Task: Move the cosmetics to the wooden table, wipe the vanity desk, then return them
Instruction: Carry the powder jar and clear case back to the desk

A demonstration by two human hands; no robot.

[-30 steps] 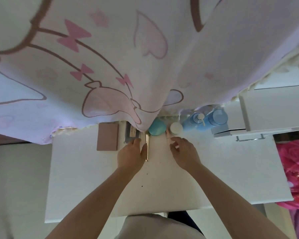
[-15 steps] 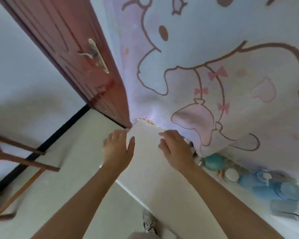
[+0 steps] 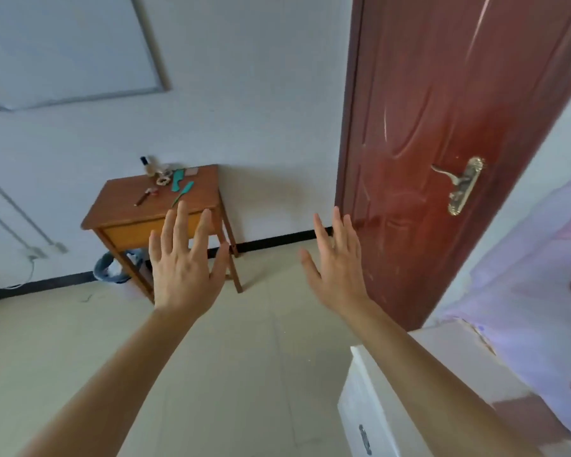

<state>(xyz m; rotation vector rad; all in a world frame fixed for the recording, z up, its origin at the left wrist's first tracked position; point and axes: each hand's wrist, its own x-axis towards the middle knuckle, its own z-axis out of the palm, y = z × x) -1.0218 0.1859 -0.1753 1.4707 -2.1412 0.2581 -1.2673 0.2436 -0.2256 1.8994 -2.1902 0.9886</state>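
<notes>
We hold our left hand (image 3: 182, 262) and right hand (image 3: 338, 258) up, fingers spread, both empty; cosmetics (image 3: 165, 183) lie on the wooden table (image 3: 122, 206) at eleven o'clock, vanity desk (image 3: 376, 407) at four; no readable writing

no writing, label, brand, number or sign can be read anywhere in view. the small things on the wooden bench (image 3: 119, 206) are too far off and too blurred to show any lettering. the purple cloth (image 3: 538, 291) at the right carries only drawn outlines, no words. the door (image 3: 442, 110) and the white drawer front (image 3: 370, 420) are bare of text.
</notes>
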